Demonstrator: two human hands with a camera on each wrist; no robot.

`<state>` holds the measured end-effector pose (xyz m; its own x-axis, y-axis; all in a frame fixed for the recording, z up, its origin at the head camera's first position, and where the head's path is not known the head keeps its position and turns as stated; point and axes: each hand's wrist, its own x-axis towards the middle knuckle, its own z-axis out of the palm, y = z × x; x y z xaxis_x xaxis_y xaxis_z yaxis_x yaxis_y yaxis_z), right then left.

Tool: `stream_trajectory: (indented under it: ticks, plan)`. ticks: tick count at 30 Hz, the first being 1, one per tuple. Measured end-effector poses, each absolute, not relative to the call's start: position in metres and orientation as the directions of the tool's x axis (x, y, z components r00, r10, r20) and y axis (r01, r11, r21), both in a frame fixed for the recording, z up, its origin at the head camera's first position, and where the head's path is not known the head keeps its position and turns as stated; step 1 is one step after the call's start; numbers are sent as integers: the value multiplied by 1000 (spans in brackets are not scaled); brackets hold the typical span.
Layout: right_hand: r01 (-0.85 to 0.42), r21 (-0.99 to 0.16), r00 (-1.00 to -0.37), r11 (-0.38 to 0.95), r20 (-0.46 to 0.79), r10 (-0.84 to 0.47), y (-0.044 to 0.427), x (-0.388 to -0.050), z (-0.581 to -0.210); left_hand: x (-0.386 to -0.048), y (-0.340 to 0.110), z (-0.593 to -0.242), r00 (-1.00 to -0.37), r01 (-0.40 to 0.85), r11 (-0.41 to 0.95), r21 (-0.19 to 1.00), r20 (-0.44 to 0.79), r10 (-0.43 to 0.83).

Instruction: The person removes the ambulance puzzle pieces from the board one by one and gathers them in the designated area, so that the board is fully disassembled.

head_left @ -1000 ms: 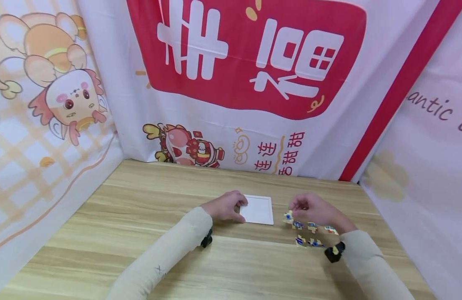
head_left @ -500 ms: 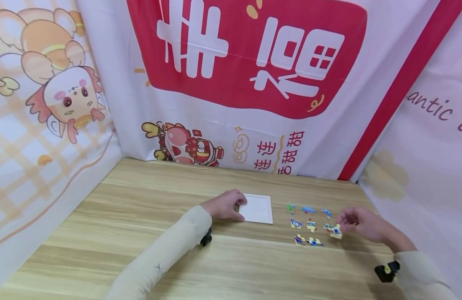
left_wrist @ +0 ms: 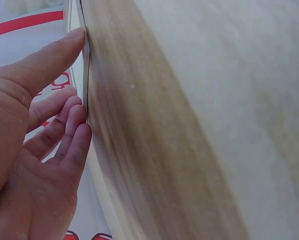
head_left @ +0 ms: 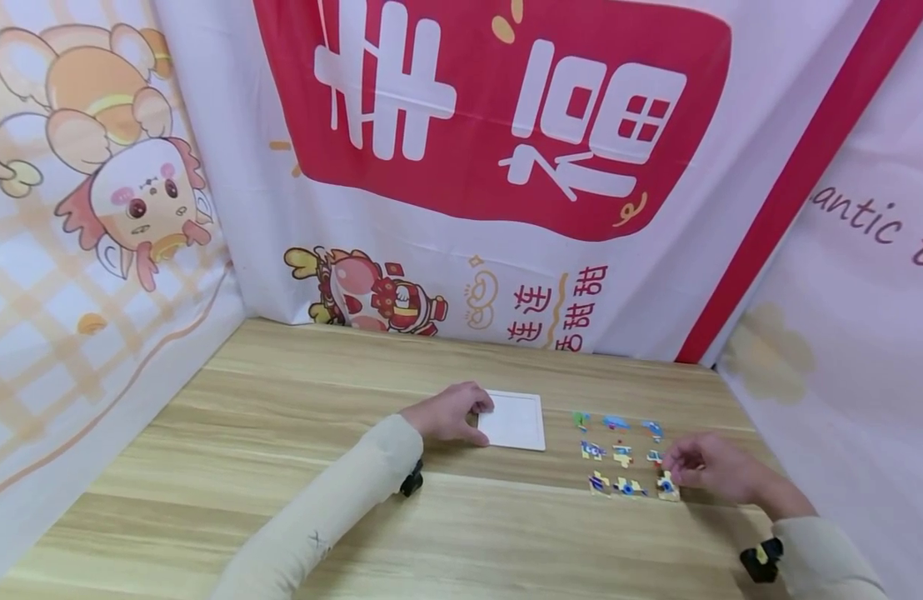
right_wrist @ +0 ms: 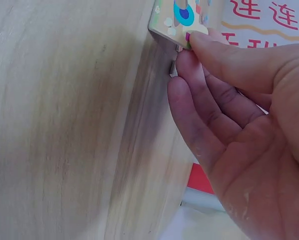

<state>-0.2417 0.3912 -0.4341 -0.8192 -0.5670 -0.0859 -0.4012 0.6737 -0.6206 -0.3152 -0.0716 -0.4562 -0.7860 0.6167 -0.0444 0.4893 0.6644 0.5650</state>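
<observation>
In the head view my left hand (head_left: 448, 414) holds the left edge of a white square puzzle tray (head_left: 517, 421) lying flat. The left wrist view shows the thumb and fingertips of the left hand (left_wrist: 44, 145) set along the tray's thin edge (left_wrist: 86, 75). My right hand (head_left: 720, 467) pinches a jigsaw piece (head_left: 667, 487) at the near right corner of a grid of pieces. Close up, the thumb of the right hand (right_wrist: 234, 110) lies on that piece (right_wrist: 172, 20), which has a blue ring printed on cream; fingertips are at its edge.
Several loose jigsaw pieces (head_left: 622, 456) lie in rows right of the tray on the wooden table (head_left: 319, 500). Printed cloth (head_left: 461, 250) hangs behind the table, with more cloth (head_left: 844, 333) along the right side.
My right hand has carried the piece from the left side of the grid to the right, then down towards the near row. My left hand stays at the tray.
</observation>
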Motion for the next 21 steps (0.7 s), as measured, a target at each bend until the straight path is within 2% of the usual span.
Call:
stream_trajectory:
  ticks: [9,21]
  plan:
    - [-443,-616,-801,652,-55,-596,391,-244,-438,-314,-74,-460,-799,468,676,569,-54,599]
    - [-439,-593,-820,675,-41,-570,393,-241,-447,-313,-72,-457,-791,484,667,567,-42,610]
